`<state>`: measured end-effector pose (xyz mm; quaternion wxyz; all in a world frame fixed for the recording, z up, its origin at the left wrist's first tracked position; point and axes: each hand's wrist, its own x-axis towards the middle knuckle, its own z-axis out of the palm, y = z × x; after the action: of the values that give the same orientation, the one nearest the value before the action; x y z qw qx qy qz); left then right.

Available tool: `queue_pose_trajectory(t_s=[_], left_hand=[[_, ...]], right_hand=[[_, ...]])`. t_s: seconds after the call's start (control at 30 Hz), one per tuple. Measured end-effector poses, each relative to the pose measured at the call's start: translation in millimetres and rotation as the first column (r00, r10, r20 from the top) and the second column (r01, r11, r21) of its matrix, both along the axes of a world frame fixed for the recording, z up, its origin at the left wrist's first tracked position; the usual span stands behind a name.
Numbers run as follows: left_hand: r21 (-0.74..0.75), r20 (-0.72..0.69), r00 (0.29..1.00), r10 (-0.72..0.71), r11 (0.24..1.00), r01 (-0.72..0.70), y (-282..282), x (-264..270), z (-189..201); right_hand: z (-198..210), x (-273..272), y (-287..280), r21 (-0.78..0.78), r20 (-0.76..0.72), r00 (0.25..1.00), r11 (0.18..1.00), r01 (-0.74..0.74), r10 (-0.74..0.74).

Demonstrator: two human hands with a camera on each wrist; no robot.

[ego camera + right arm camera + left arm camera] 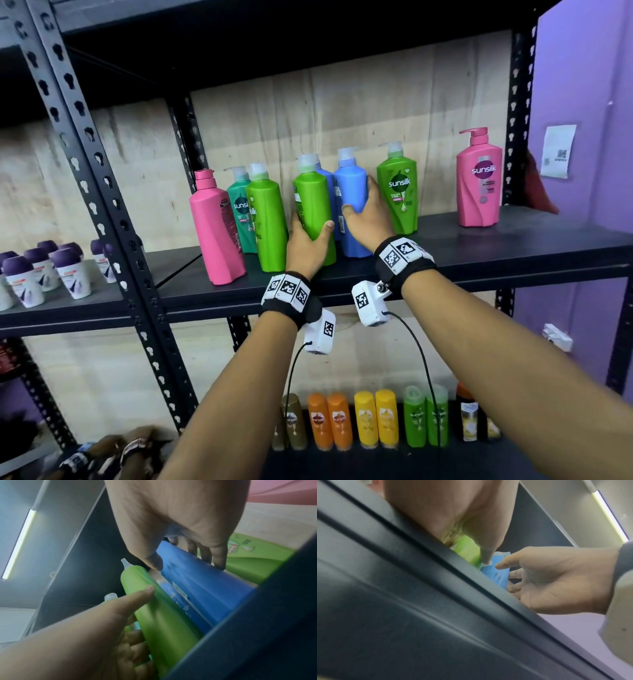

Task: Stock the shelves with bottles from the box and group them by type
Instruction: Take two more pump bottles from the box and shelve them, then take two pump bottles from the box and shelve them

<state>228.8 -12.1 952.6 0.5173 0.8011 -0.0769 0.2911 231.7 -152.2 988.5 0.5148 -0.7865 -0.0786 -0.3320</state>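
Observation:
On the black middle shelf [479, 253] stand several pump bottles. My left hand [306, 241] grips a light green bottle [313, 209], thumb on its right side and fingers round its left; in the right wrist view this green bottle [159, 618] leans beside the blue one. My right hand [366, 212] holds a blue bottle [351, 202] just to the right, thumb in front, fingers behind. The same blue bottle [197, 582] shows under my fingers. A second blue bottle [328, 185] stands behind. In the left wrist view only slivers of the green bottle [467, 550] and the blue bottle [496, 574] show above the shelf edge.
Left of my hands stand a pink bottle [215, 229], a teal bottle [239, 209] and another light green bottle [265, 219]. To the right are a green Sunsilk bottle [399, 192] and a pink Sunsilk bottle [479, 181]. Small bottles fill the lower shelf [363, 421]; purple-capped ones [44, 270] stand left.

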Motion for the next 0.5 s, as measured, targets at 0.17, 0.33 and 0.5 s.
queue_pose_trajectory(t_s=[0.17,0.33,0.5], left_hand=[[0.058,0.049,0.997,0.053,0.997,-0.056,4,-29,-7],[0.09,0.162,0.985,0.061,0.993,-0.076,4,-61,-16],[0.155,0.247,0.968,0.035,0.985,-0.075,2,-84,-34]], right_hand=[[-20,-23,1,0.023,0.067,0.998,1.0,0.016,-0.018],[-34,-54,-12,-0.103,0.113,0.993,0.995,-0.005,0.017],[-60,-85,-24,-0.289,0.164,0.985,0.957,-0.008,0.058]])
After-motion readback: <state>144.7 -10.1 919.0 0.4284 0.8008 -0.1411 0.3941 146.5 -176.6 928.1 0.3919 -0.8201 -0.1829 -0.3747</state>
